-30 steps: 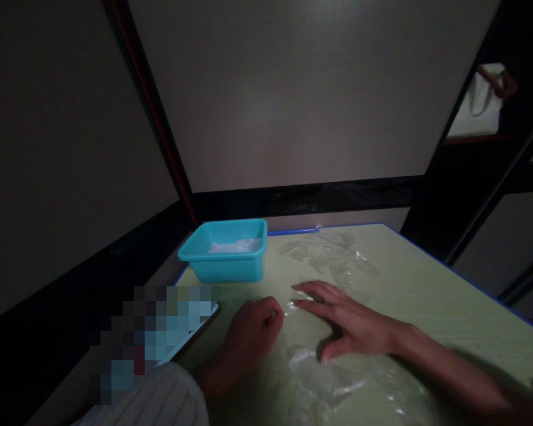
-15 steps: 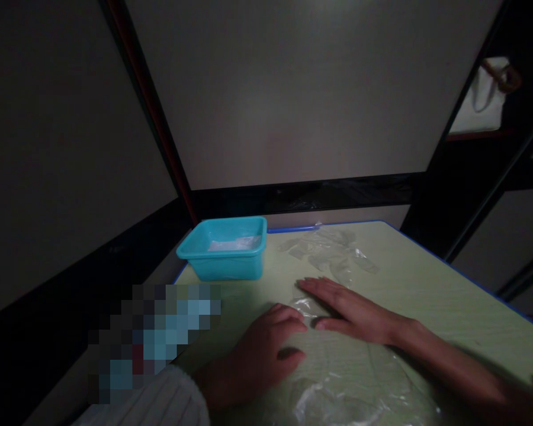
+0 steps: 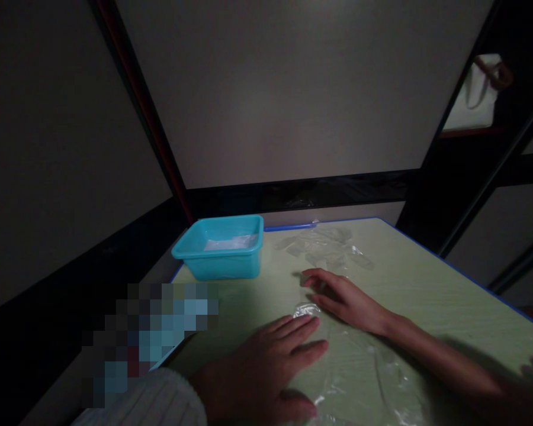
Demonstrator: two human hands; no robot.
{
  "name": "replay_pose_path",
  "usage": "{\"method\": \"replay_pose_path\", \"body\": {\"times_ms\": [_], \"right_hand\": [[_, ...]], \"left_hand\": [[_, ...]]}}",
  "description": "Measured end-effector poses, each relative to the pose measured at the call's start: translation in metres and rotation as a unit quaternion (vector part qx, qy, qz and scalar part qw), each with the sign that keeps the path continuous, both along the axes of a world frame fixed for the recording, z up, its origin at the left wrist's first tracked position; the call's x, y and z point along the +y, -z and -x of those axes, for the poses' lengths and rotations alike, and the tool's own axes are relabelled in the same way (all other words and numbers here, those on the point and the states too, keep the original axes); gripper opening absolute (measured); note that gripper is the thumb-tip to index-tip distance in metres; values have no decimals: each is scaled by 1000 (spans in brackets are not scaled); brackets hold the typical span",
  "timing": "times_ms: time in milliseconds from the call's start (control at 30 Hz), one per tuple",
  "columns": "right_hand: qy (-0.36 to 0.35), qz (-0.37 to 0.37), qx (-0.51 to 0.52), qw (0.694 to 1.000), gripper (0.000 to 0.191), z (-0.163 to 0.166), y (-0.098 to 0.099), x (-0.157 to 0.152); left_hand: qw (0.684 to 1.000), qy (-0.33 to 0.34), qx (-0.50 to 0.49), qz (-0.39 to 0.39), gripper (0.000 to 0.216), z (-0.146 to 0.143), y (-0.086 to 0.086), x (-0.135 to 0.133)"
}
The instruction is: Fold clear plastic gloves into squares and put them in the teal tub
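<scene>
- On the pale green table (image 3: 430,284), from the middle toward the near edge: thin clear plastic film (image 3: 384,373), spread out loosely, with wrinkles and bright glints; full outline too faint to tell.
- Over the left part of that film: left hand (image 3: 273,361), open, palm down, fingers apart and thumb out to the side, with fingertips at a shiny fold; nothing visibly gripped.
- Around the left forearm: light ribbed sleeve (image 3: 157,402).
- Farther toward the far edge, right of the left hand and apart from it: right hand (image 3: 344,302), half open, fingers loosely bent, with a gap between them; touching the film or just above it, impossible to tell.
- Beyond the right hand, near the far edge: crumpled clear plastic pile (image 3: 324,245), with finger-like lobes.
- At the far left corner: turquoise plastic basin (image 3: 224,266), upright, with a white sheet (image 3: 231,242) inside.
- Along the left edge, mostly hidden by pixelation: flat object (image 3: 164,334).
- Beyond the right edge, on a shelf: white tote bag (image 3: 473,106).
</scene>
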State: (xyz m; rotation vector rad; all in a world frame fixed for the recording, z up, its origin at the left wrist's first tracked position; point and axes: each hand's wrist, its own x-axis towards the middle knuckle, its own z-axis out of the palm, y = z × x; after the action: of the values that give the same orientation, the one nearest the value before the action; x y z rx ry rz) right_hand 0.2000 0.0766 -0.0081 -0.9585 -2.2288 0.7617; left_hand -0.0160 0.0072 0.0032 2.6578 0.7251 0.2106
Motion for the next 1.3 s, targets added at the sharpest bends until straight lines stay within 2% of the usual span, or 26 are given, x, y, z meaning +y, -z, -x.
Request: {"method": "replay_pose_path", "body": {"times_ms": [133, 400, 633, 767, 900, 967, 1067, 1167, 1233, 1300], "right_hand": [[6, 26, 8, 1000, 35, 3, 3, 1], [7, 42, 61, 997, 31, 7, 12, 3], [99, -7, 70, 993, 25, 3, 5, 7], [182, -14, 120, 976, 23, -7, 6, 18], [233, -23, 153, 960, 25, -22, 10, 33], [242, -30, 160, 956, 24, -28, 12, 38], [231, -36, 152, 960, 21, -29, 11, 39], [187, -38, 123, 974, 15, -25, 7, 33], [143, -37, 101, 984, 10, -20, 3, 28], [94, -37, 73, 992, 10, -16, 0, 23]], "left_hand": [[999, 33, -1, 7, 64, 1, -2, 0], [998, 55, 5, 7, 66, 2, -5, 0], [999, 33, 8, -15, 63, 2, -6, 0], [1000, 14, 16, -20, 63, 1, -5, 0], [999, -5, 15, -31, 54, -1, -4, 1], [998, -38, 18, -39, 47, -1, -4, 4], [990, -129, 28, -58, 40, 1, -2, 11], [970, -222, 26, -90, 34, 5, 0, 18], [964, -247, 8, -99, 29, 7, 2, 22], [968, -232, -27, -94, 27, 7, 5, 23]]}}
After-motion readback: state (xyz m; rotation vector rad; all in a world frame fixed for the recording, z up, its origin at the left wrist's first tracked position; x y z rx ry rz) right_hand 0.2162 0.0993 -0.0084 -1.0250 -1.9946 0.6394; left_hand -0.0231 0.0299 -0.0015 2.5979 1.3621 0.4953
